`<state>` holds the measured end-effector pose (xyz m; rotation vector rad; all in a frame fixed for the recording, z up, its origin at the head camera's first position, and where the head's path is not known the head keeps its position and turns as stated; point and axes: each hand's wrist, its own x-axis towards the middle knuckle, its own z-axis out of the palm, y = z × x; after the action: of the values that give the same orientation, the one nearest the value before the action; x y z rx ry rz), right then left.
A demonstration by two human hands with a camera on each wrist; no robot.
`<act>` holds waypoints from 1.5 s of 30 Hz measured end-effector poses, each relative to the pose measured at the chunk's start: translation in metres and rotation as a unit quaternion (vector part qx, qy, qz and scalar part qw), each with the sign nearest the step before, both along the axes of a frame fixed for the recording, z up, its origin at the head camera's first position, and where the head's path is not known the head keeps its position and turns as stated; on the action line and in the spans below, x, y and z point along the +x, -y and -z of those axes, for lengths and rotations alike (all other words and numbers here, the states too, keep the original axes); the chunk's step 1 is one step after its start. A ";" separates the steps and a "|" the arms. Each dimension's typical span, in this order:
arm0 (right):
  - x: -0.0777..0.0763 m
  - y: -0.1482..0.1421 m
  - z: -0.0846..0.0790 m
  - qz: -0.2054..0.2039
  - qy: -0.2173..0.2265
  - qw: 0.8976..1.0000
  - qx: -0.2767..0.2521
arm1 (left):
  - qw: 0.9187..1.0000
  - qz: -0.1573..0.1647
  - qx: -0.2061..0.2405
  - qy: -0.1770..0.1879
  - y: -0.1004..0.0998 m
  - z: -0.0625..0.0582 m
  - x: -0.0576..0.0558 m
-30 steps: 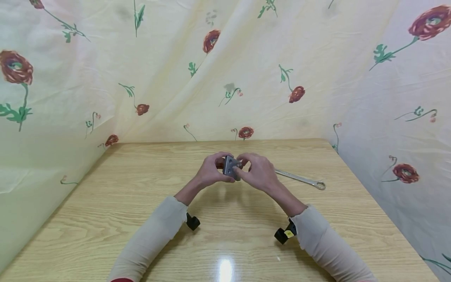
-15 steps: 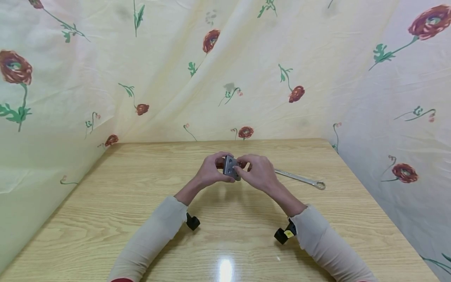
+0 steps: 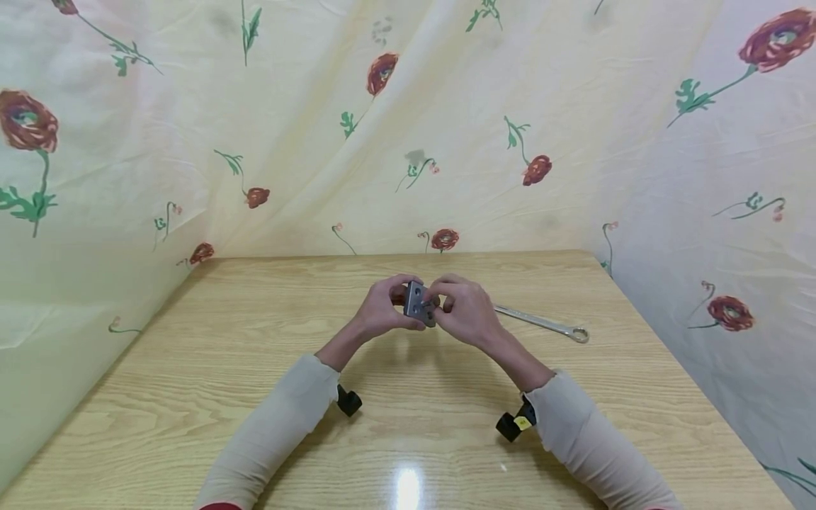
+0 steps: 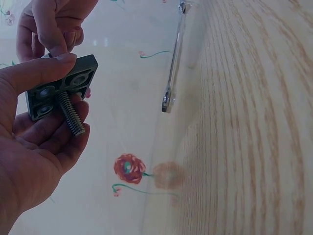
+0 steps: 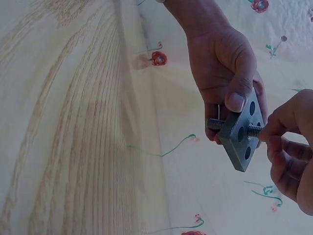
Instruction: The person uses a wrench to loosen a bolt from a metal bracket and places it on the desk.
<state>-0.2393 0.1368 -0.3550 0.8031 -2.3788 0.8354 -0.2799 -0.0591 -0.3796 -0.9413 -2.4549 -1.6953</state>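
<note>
My left hand grips a grey metal plate by its edges, thumb on one side and fingers on the other. Several round holes are cut in the plate. A threaded bolt passes through its middle, and a long stretch of thread sticks out on the side seen in the left wrist view. On the opposite face, my right hand pinches the bolt's other end between thumb and forefinger, which hide that tip. Both hands hold the plate and bolt above the wooden table.
A combination wrench lies on the table to the right of my right hand, its near ring end bare and its far end hidden behind that hand. A flower-printed cloth hangs behind the table and along both sides.
My right thumb has drawn back from across the plate's face and the fingers have shifted their pinch on the bolt. The left hand and plate stay put.
</note>
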 end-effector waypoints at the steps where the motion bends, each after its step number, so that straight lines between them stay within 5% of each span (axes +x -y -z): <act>1: 0.000 0.000 0.000 -0.004 -0.003 1.000 0.000 | 1.000 0.000 -0.001 0.000 0.000 0.000 0.000; 8: -0.002 -0.001 0.001 -0.009 0.007 1.000 0.004 | 1.000 -0.003 -0.001 -0.001 0.001 0.000 0.001; 20: -0.001 -0.001 -0.002 0.074 0.085 0.993 0.018 | 1.000 -0.008 -0.010 0.004 0.001 0.000 0.000; 45: 0.002 0.001 -0.002 0.018 0.036 0.999 0.003 | 1.000 -0.007 -0.004 0.007 0.000 -0.001 0.001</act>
<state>-0.2375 0.1362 -0.3531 0.7420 -2.4520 0.8553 -0.2791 -0.0592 -0.3786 -0.9142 -2.4733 -1.6962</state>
